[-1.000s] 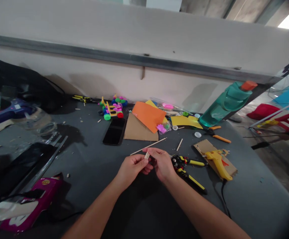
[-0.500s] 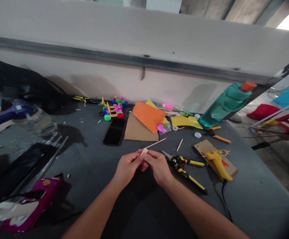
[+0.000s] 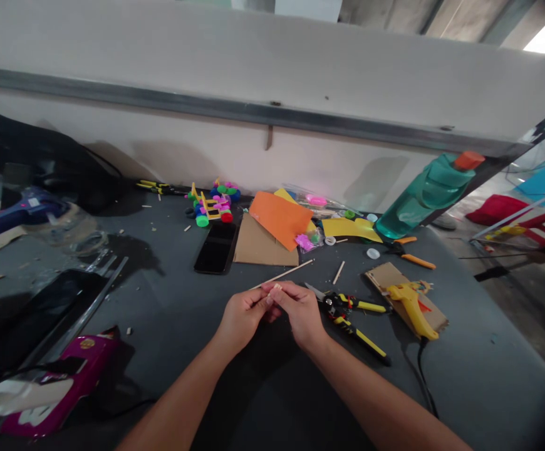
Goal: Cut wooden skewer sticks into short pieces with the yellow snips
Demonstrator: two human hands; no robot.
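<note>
Small pale wooden sticks (image 3: 277,287) show between the fingertips of both hands, mostly covered by them. My left hand (image 3: 243,316) is closed in a pinch on their left side. Touching it, my right hand (image 3: 301,312) pinches the same bits from the right. A long thin stick (image 3: 295,268) lies on the table just beyond the fingers, and a short stick (image 3: 339,272) rests to its right. Beside my right hand are black-and-yellow cutters (image 3: 347,310) with their handles spread.
Behind the hands lie a phone (image 3: 216,248), cardboard (image 3: 260,247) and orange paper (image 3: 282,218). To the right are a yellow glue gun (image 3: 411,307), orange-handled pliers (image 3: 411,255) and a green bottle (image 3: 425,197). A magenta packet (image 3: 72,382) lies left.
The sticks between my fingertips have tilted or sunk, so less of them shows. Both hands stay in nearly the same place.
</note>
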